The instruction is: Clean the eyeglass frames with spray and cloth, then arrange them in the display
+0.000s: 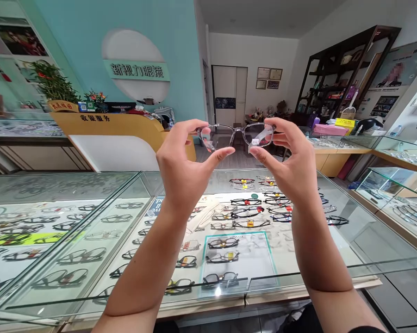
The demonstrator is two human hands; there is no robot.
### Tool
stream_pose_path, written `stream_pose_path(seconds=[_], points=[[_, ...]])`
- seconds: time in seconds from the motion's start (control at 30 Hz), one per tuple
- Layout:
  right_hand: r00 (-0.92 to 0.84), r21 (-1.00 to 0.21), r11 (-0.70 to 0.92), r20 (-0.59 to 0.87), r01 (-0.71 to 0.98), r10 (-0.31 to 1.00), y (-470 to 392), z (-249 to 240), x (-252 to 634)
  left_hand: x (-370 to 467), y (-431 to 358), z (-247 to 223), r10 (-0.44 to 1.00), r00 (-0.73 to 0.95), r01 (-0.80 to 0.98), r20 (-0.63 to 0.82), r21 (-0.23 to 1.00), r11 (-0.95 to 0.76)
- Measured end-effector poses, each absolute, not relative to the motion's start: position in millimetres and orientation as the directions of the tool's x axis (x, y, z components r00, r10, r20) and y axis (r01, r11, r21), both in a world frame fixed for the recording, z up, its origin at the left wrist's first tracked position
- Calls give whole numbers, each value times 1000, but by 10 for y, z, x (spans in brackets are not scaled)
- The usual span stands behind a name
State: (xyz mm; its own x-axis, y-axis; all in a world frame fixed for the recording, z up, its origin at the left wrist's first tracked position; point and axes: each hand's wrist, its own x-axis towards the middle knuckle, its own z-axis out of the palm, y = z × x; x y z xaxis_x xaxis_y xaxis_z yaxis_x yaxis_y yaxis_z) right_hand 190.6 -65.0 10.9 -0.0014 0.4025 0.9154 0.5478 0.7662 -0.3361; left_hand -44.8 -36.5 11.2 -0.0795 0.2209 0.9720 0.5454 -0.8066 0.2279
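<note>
A pair of eyeglasses [239,131] with a thin dark frame and clear lenses is held up in the air above the glass counter. My left hand [189,162] pinches its left side, with the thumb under the rim and the fingers at the hinge. On the other side, my right hand [291,155] grips the right hinge, its thumb against the lower rim. A small white label and red print show on the right lens. Below my forearms stands the glass display case [245,296], with rows of eyeglasses [222,243] inside it.
More display cases stand at left [60,185] and right [402,185]. Behind is a yellow-and-white reception counter [114,143] with a potted plant [52,83]. A dark shelf unit [333,74] leans in view at the back right, near a pink box [329,130].
</note>
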Motion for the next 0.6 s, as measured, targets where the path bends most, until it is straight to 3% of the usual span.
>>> stream_pose_path(seconds=[0.27,0.6], points=[[36,-328,738,924,590,382,-639,44,1967,-465,-329,95,319,-29,446,947,298,-844],[73,-372,724,910,581,409,-571,4,1941,-353,-202,-17,292,-177,452,940,341,-824]])
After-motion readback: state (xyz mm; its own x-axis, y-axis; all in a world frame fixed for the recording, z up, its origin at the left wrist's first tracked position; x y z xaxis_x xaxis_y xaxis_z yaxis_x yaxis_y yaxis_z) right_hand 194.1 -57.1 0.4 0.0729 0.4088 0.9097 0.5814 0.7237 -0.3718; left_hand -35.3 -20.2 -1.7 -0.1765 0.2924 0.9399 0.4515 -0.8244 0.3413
